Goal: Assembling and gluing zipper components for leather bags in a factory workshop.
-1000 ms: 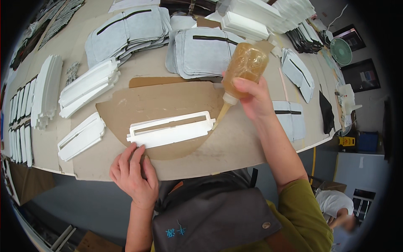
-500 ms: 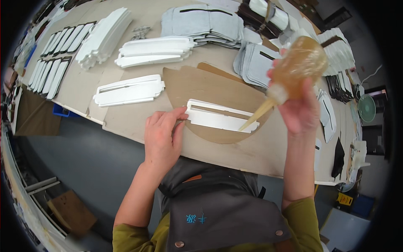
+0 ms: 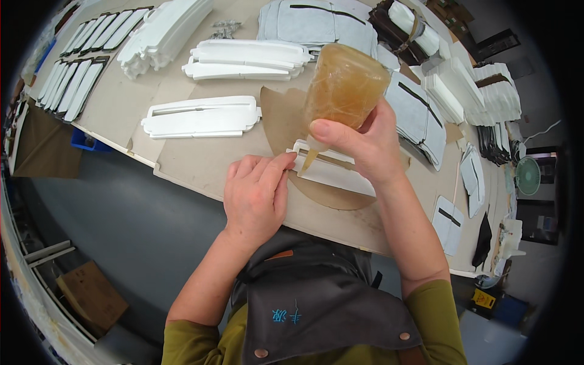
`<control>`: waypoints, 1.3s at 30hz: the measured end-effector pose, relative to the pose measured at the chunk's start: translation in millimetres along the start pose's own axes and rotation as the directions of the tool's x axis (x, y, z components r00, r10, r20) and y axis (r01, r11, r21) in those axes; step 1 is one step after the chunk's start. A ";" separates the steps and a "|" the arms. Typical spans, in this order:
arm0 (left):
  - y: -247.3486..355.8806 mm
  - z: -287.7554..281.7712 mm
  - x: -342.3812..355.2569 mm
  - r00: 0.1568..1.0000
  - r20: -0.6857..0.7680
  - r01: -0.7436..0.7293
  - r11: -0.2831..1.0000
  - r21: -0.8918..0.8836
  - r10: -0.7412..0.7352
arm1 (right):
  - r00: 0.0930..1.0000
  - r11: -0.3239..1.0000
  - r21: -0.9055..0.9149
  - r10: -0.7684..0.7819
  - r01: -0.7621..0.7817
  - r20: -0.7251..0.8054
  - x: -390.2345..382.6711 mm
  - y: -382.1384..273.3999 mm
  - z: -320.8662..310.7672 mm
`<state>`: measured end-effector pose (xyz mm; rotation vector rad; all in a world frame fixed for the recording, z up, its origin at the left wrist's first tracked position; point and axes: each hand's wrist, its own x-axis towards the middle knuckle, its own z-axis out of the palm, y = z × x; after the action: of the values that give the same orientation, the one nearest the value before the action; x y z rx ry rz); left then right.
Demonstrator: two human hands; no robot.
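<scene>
My right hand (image 3: 374, 146) is wrapped round a squeeze bottle (image 3: 345, 85) of amber liquid that looks like glue. The bottle is tipped nozzle down, its tip at the left part of a white slotted strip (image 3: 340, 177). That strip lies on a brown rounded sheet (image 3: 325, 198) on the table, partly hidden behind the bottle and my right hand. With fingers and thumb brought together, my left hand (image 3: 258, 188) holds the strip's left end. Left of the sheet lies a small stack of similar white slotted pieces (image 3: 204, 118).
Behind are a stack of white strips (image 3: 249, 59), a taller white pile (image 3: 161, 36) and grey fabric panels (image 3: 316, 27). More grey panels (image 3: 417, 118) lie at the right. Black-edged white pieces (image 3: 73, 88) sit at far left. The table's front edge (image 3: 201, 191) runs close to my body.
My right hand has brought the bottle leftward, its nozzle passing from the strip's right end to its left part. My left hand stays at the left end. The view has shifted slightly.
</scene>
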<state>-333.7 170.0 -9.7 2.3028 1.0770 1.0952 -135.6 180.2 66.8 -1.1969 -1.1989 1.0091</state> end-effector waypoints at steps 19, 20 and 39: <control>4.4 0.9 0.2 0.999 0.035 0.011 0.999 0.043 -0.013 | 0.999 1.000 -0.014 0.014 -0.013 0.035 -5.0 -0.1 -35.2; 5.0 0.5 1.0 0.999 0.041 0.003 0.999 0.035 -0.005 | 0.999 1.000 -0.018 0.013 -0.012 0.030 -7.3 -0.9 -39.7; 14.5 -4.8 6.1 0.979 0.117 0.179 0.978 -0.110 -0.166 | 0.995 0.997 -0.070 0.036 -0.043 -0.096 -47.6 -0.1 -121.4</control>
<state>-328.0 165.4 5.0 2.1052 1.1144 0.9317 -21.0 118.1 64.0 -1.3153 -1.1495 0.9340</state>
